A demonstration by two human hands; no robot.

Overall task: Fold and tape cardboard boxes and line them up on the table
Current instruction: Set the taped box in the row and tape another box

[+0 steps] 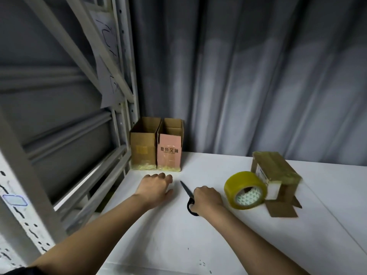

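Two hands low on the white table: my right hand grips black scissors, blade forward; left hand rests loosely curled, holding nothing. Outward, glossy yellow tape roll leans against a taped box; two open-topped cardboard boxes stand lined up at the back.

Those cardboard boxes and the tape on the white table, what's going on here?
A person is making up cardboard boxes. The right hand grips black scissors, blades closed and pointing away. The left hand rests on the white table, fingers curled under. Two open boxes, a plain box and a pink-fronted box, stand side by side at the back corner. A roll of yellowish tape stands on edge against a taped box lying on its side, flaps open.
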